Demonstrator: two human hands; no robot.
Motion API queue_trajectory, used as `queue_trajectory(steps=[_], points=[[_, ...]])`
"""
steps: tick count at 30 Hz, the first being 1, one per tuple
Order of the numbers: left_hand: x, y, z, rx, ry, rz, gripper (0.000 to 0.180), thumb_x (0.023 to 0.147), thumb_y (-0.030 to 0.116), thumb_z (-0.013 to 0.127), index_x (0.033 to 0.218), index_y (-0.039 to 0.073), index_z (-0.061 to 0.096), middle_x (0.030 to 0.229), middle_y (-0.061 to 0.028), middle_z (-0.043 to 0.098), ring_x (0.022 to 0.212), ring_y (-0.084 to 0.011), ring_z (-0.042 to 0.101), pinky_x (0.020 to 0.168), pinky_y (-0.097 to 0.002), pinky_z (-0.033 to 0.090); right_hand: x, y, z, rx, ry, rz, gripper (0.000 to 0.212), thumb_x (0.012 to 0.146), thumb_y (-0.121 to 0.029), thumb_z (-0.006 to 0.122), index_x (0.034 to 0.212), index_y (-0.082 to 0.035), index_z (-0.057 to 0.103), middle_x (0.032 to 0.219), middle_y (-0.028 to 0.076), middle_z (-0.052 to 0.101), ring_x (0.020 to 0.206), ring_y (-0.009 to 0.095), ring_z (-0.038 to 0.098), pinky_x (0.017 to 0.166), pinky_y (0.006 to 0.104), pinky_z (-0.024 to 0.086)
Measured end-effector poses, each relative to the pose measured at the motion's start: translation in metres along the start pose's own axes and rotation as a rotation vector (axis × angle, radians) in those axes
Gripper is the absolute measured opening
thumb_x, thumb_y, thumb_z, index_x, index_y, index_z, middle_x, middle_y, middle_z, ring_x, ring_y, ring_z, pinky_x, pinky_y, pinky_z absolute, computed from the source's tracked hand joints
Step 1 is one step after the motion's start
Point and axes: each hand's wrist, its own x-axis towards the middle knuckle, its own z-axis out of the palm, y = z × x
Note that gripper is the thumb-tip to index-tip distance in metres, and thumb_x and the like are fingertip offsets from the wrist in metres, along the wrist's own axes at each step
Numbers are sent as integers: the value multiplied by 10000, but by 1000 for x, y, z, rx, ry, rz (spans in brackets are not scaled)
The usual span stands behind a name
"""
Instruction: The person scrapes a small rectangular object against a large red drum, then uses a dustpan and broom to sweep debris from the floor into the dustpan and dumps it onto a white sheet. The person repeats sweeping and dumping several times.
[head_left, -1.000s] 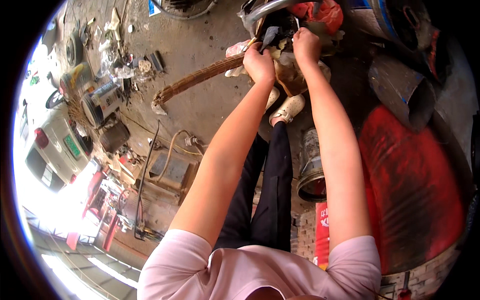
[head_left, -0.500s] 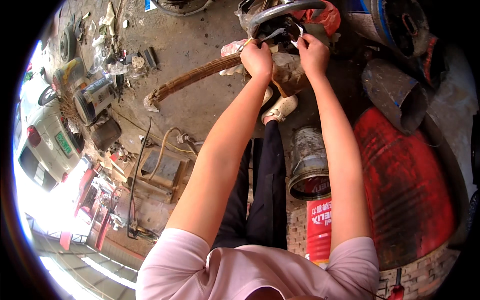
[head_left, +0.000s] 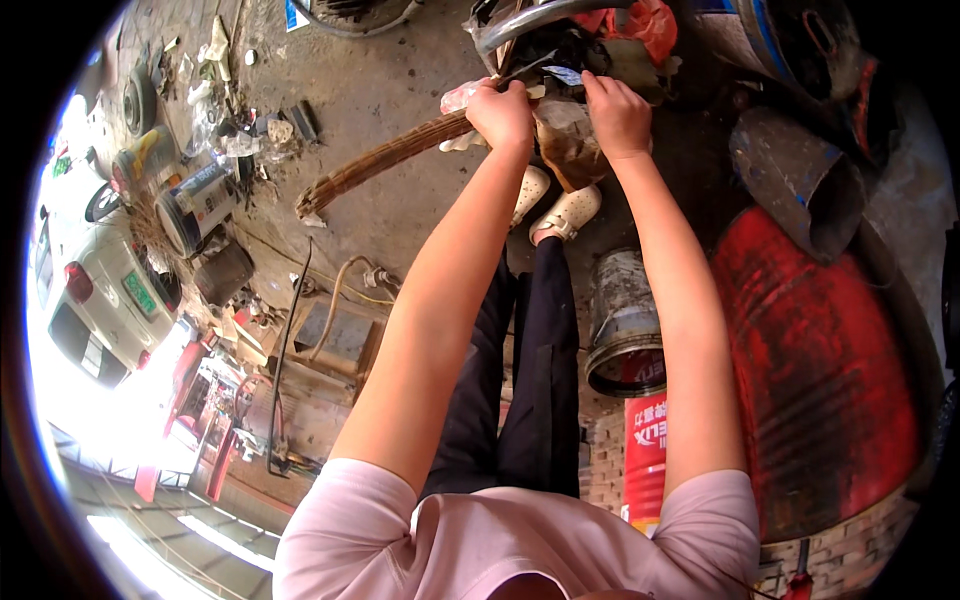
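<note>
A: Hands first. What do we record?

B: Clock centre set at mid-view. Our left hand (head_left: 502, 115) is at 12 o'clock, fingers curled together on a thin grey strip (head_left: 530, 67); its free end points toward 2. Exact kind: we cannot tell. Our right hand (head_left: 620, 118) is at 1 o'clock, its fingertips pinched on a blue-and-white scrap (head_left: 567, 75). The scrap lies between the two hands, just beside the strip's free end; whether they touch, we cannot tell.

A: How do we do this well?

B: Our judgement: grip the scrap by its edge, fingertips out of line with the strip's end. Steady the left hand and make small, slow movements. Our reach looks long, so working nearer should give finer control.

A: What stands in the way?

B: A grey bar (head_left: 545, 16) crosses over the dark heap (head_left: 570, 48) past 12 o'clock, and likely limits reach there. A red bag (head_left: 652, 32) sits at 1, beyond the right hand. A crumpled brown bag (head_left: 572, 150) is between our hands, nearer us, by the pale shoes (head_left: 568, 212). A long brown bundle (head_left: 390, 150) runs from beside the left hand toward 8.

A: Farther out?

B: Dirty bucket (head_left: 622, 300) at 3, red drum (head_left: 815, 370) beyond it; open metal tube (head_left: 795, 180) at 2. All well apart from our fingers.
</note>
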Motion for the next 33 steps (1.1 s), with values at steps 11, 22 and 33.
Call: queue_trajectory(steps=[11,22,33], points=[[-3,8,-6,85,38,126,180,710,115,589,824,-9,652,640,-179,606,596,-294,592,618,-355,462,-3,16,-23,-33,-36,72,162,727,-120,619,887,-128,642,793,-19,612,700,155,597,584,285,491],[-1,-1,-15,170,10,420,163,732,101,610,857,6,653,747,-143,645,668,-249,627,651,-317,480,9,2,-8,-74,-254,-241,142,683,-78,541,817,-60,582,697,31,541,700,184,565,611,296,477],[9,-16,-28,74,-46,245,179,703,87,606,850,3,663,738,-185,622,707,-297,598,701,-352,462,11,14,26,-138,-199,-94,24,667,-87,545,656,-76,563,667,54,570,690,208,584,625,328,489]])
